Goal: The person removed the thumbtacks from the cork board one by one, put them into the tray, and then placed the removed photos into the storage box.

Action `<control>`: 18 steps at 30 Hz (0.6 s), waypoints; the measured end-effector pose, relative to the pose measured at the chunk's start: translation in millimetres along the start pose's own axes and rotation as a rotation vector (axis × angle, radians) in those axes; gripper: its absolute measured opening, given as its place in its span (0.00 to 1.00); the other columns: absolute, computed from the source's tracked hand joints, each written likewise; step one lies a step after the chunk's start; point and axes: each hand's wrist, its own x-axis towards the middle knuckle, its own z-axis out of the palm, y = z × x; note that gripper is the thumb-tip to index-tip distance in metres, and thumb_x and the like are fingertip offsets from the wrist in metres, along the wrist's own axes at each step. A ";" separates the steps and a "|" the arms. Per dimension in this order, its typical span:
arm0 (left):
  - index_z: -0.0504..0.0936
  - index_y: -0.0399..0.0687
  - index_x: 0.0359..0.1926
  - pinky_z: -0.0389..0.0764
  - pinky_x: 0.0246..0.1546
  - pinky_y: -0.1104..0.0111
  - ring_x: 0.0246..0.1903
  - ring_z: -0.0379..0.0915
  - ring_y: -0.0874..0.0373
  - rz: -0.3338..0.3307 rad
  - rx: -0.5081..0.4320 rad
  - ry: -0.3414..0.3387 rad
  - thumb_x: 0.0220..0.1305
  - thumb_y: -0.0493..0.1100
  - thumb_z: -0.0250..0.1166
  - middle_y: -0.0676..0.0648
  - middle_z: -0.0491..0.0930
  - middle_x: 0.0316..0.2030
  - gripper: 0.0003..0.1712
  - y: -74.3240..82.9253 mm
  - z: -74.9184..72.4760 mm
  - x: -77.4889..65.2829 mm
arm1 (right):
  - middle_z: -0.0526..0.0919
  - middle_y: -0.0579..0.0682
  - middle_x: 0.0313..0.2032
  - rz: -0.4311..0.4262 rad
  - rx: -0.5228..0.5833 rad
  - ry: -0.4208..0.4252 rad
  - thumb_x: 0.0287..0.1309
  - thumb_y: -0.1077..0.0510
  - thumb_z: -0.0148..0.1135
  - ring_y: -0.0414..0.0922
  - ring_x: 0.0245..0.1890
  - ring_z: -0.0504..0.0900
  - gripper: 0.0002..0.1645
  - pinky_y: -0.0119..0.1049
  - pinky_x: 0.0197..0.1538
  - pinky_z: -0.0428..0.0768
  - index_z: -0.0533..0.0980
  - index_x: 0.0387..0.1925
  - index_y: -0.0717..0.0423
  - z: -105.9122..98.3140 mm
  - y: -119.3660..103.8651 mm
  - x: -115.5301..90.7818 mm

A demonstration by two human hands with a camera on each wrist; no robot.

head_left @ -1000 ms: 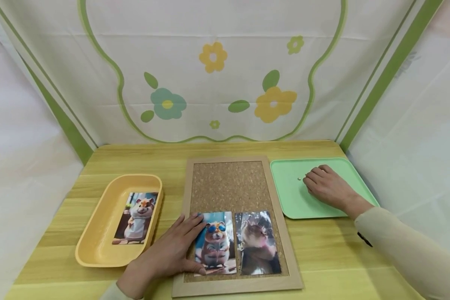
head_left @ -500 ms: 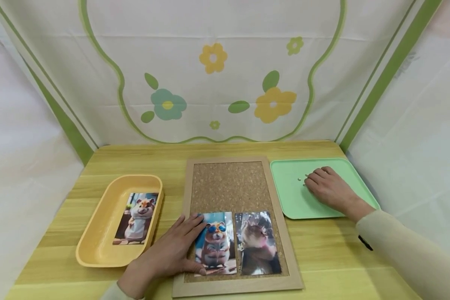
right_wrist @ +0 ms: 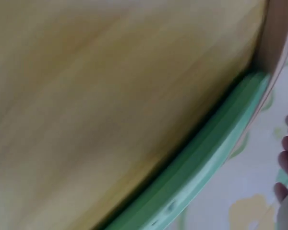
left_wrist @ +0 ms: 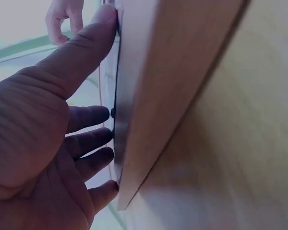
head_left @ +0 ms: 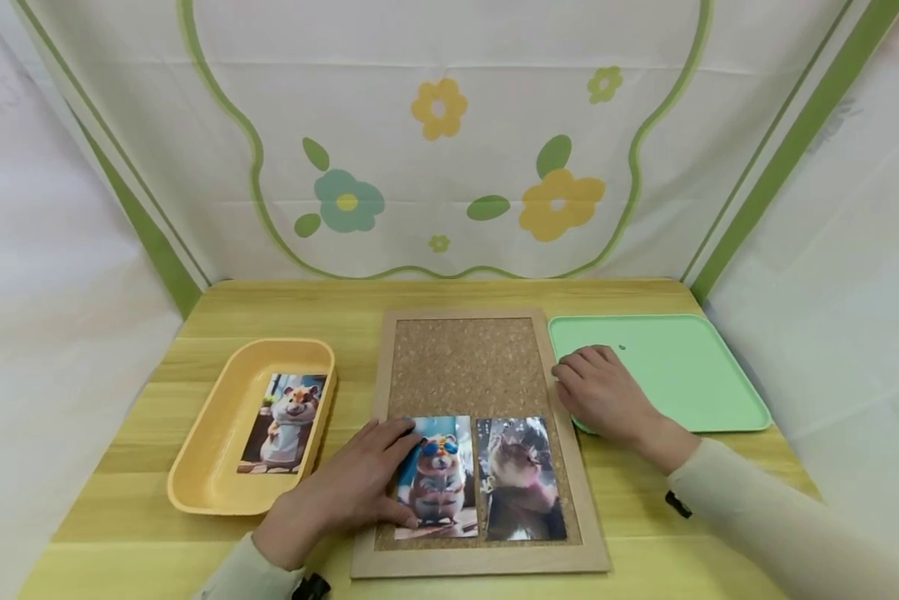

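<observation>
A wood-framed corkboard [head_left: 464, 367] carries two photos along its near end. The left one, a hamster photo [head_left: 443, 487] with blue sunglasses, lies under my left hand [head_left: 355, 479], whose fingers and thumb rest on its left edge. The right one, a dim animal photo [head_left: 524, 487], lies beside it. In the left wrist view, the extended fingers [left_wrist: 91, 141] touch the board's edge. My right hand [head_left: 606, 396] is over the green tray's left edge, close to the board's frame. Its fingers are bunched in a pinch, mostly hiding a small pin-like thing.
The green tray [head_left: 689, 367] sits right of the board, with a tiny dark piece [head_left: 622, 347] showing on it. At left, a yellow bin [head_left: 212, 450] holds another hamster photo [head_left: 287, 421]. A flower-printed cloth [head_left: 437, 175] hangs behind the table.
My right hand has left the middle of the tray, moving left and slightly nearer to me, up to the board. The left hand stays on the photo. The head view has shifted slightly.
</observation>
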 end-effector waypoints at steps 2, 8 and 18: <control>0.68 0.41 0.78 0.57 0.80 0.44 0.79 0.57 0.41 -0.018 -0.008 0.001 0.59 0.70 0.74 0.38 0.63 0.78 0.57 2.0 -2.7 0.9 | 0.85 0.54 0.44 0.011 0.025 -0.030 0.70 0.56 0.57 0.56 0.48 0.82 0.13 0.56 0.54 0.77 0.82 0.46 0.58 -1.2 -13.5 7.5; 0.76 0.39 0.71 0.72 0.72 0.46 0.72 0.69 0.41 -0.108 -0.055 0.076 0.76 0.51 0.67 0.38 0.73 0.72 0.31 6.5 -12.4 8.7 | 0.86 0.53 0.48 0.026 0.079 -0.094 0.63 0.54 0.70 0.54 0.52 0.82 0.17 0.56 0.60 0.78 0.83 0.50 0.57 -8.2 -51.2 26.6; 0.83 0.43 0.63 0.82 0.61 0.48 0.61 0.81 0.46 -0.292 -0.280 0.244 0.80 0.41 0.59 0.43 0.84 0.59 0.17 3.2 -18.4 27.9 | 0.85 0.53 0.55 -0.064 0.146 -0.167 0.66 0.44 0.70 0.51 0.57 0.82 0.26 0.53 0.64 0.78 0.82 0.56 0.57 -11.0 -97.4 39.2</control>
